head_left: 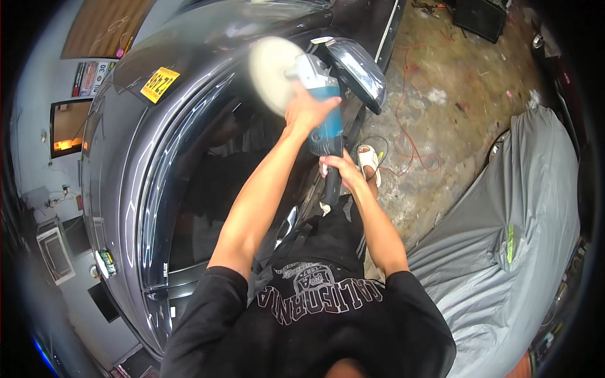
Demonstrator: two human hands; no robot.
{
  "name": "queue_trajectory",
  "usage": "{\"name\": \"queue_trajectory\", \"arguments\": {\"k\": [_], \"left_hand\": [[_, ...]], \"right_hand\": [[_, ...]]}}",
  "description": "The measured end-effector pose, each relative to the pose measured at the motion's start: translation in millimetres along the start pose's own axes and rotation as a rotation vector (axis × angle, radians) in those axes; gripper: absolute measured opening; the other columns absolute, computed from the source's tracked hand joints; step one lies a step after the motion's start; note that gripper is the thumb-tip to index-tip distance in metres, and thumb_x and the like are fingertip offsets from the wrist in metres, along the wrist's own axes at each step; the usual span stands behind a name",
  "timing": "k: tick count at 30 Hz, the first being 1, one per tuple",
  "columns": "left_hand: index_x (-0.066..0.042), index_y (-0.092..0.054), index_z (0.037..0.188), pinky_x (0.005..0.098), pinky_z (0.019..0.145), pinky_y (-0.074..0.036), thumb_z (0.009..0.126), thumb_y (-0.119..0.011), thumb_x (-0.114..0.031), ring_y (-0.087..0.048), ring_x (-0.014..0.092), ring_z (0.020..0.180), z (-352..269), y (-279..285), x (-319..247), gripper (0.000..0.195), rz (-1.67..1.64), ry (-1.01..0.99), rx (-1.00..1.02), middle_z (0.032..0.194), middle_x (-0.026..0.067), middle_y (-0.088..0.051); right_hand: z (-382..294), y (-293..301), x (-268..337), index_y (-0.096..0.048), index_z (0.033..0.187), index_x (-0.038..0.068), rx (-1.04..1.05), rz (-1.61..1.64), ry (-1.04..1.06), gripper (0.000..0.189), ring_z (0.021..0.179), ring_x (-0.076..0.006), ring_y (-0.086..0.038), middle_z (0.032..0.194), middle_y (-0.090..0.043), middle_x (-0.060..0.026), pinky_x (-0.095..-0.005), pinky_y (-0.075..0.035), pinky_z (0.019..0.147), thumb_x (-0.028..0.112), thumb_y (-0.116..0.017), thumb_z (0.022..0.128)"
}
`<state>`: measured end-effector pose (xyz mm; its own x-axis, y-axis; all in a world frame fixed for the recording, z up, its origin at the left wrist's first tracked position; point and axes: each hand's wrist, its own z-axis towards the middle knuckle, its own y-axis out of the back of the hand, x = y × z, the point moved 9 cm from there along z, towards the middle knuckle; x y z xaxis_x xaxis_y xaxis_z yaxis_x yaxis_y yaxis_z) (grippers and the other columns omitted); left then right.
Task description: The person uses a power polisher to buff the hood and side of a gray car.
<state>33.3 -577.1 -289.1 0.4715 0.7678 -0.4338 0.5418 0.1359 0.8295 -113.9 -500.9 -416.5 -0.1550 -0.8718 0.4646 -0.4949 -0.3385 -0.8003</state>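
My left hand [304, 107] is wrapped around the front of a teal, black and silver electric polisher [326, 123], close behind its metal gear head. My right hand [344, 169] grips the black rear handle. The round off-white polishing pad [274, 73] looks blurred at its rim, against the dark grey vehicle [118, 123] above the dark side window [222, 165]. Whether the pad touches the bodywork, I cannot tell. Just right of the gear head juts a chrome side mirror [359, 73]. A chrome door handle [287, 224] lies below, near my waist.
A red cord [405, 113] trails over the stained concrete floor [439, 90]. On the right, a grey cover [510, 203] drapes over a large object. A black box [479, 19] stands at the top right. One sandalled foot [368, 160] shows beside the vehicle.
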Motion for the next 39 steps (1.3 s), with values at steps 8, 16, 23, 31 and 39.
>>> {"name": "queue_trajectory", "arguments": {"k": [8,16,23,31,39], "left_hand": [[0.006,-0.028,0.140,0.0470,0.092,-0.052,0.065,-0.085,-0.055,-0.067,0.043,0.105,-16,5,19,0.112,0.016,0.008,-0.043,0.117,0.0307,-0.064],[0.014,-0.034,0.134,0.0440,0.102,-0.044,0.073,-0.087,-0.039,-0.056,0.040,0.117,-182,89,102,0.096,-0.189,0.004,-0.383,0.126,0.0323,-0.052],[0.016,-0.022,0.143,0.0411,0.111,-0.034,0.082,-0.082,-0.032,-0.048,0.034,0.125,-234,118,113,0.098,-0.478,0.144,-0.483,0.138,0.0293,-0.044],[0.010,-0.035,0.131,0.0365,0.094,-0.050,0.082,-0.082,-0.032,-0.061,0.026,0.108,-115,69,17,0.080,-0.768,0.070,-0.206,0.122,0.0230,-0.057],[0.015,-0.034,0.129,0.0371,0.092,-0.053,0.076,-0.083,-0.048,-0.066,0.033,0.107,-16,18,-38,0.095,-0.713,0.210,-0.056,0.118,0.0311,-0.061]], "right_hand": [[-12,-13,-9,-0.049,0.116,0.003,0.036,-0.051,0.000,0.041,0.064,-0.0178,-0.062,0.081,-0.060,-0.0072,-0.0329,-0.052,0.058,0.006,-0.071,0.081],[-75,-75,-70,-0.028,0.148,0.004,0.363,-0.315,-0.018,0.090,0.072,-0.0148,-0.062,0.102,-0.061,-0.0087,-0.0294,-0.052,0.063,0.003,-0.078,0.073],[-94,-115,-5,-0.029,0.148,0.001,0.500,-0.682,0.120,0.093,0.076,-0.0185,-0.064,0.112,-0.061,-0.0154,-0.0310,-0.053,0.067,0.009,-0.080,0.071],[-95,-76,120,-0.032,0.141,-0.004,0.182,-0.503,-0.201,0.078,0.063,-0.0128,-0.059,0.096,-0.060,-0.0111,-0.0283,-0.048,0.050,-0.001,-0.077,0.077],[-65,-39,212,-0.037,0.136,0.000,-0.040,-0.498,-0.256,0.067,0.062,-0.0122,-0.057,0.082,-0.057,-0.0048,-0.0286,-0.048,0.049,0.007,-0.076,0.082]]}}
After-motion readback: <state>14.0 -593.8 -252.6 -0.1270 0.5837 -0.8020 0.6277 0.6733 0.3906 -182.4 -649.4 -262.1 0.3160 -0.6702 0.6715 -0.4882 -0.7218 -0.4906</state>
